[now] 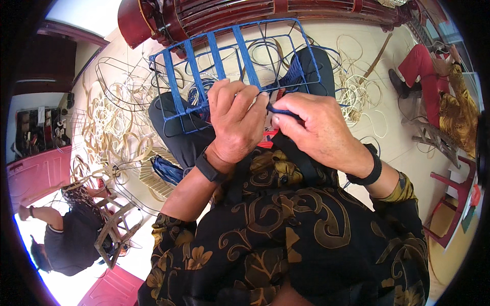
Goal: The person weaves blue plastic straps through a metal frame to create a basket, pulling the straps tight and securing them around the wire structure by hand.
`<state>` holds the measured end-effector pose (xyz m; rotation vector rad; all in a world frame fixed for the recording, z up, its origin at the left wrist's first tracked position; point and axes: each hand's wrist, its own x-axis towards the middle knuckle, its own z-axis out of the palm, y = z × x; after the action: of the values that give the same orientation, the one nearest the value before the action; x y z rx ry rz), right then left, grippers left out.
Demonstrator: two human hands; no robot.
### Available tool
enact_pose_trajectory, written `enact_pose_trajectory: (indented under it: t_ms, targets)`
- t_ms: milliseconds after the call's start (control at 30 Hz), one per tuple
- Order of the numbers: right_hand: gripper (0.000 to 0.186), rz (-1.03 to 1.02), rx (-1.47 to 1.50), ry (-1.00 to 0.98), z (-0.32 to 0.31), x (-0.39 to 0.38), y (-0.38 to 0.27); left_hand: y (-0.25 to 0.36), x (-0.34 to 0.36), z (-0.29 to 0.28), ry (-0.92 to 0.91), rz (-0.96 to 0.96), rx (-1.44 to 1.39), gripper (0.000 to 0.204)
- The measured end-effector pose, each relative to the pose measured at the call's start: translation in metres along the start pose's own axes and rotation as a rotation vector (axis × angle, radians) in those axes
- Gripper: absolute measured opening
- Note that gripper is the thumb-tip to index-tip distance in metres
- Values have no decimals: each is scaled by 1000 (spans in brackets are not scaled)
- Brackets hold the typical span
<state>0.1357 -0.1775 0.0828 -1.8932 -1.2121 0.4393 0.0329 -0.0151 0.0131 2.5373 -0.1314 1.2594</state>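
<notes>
A rectangular wire frame, wrapped in blue cord with several broad blue bands across it, rests tilted over my knees. My left hand is closed at the frame's near rail, its curled fingers covering part of that rail. Just to its right, my right hand pinches a dark blue cord between thumb and forefinger. The cord runs from beside my left fingertips into my right hand. Blue netting hangs near the frame's right end. What lies inside the left fist is hidden.
Loose pale strips are heaped on the floor at left, with more coils at right. Dark red wooden furniture stands ahead. A slatted basket holds blue cord. Other people sit at far left and far right.
</notes>
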Motion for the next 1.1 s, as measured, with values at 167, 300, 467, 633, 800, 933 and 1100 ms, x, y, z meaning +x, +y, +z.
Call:
enact_pose_trajectory:
  t_ms: [167, 300, 467, 633, 800, 933, 1100]
  targets:
    - [10, -15, -97, -31, -9, 9, -5, 1, -3, 3, 38, -87, -34, 32]
    - [10, -43, -45, -26, -1, 7, -4, -2, -5, 2, 36, -102, -17, 33]
    - [9, 59, 80, 28, 19, -6, 3, 1, -9, -2, -22, -95, 33, 34]
    - [10, 144, 212, 49, 31, -16, 13, -3, -15, -6, -39, -53, 61, 33]
    - [11, 131, 271, 74, 29, -16, 12, -9, -12, -1, 19, 4, 31, 34]
    - [10, 90, 200, 37, 15, -8, 2, -5, -11, -1, 17, -48, 11, 32]
    - [12, -55, 67, -47, 0, 11, -6, -4, -7, -4, 14, -120, -19, 29]
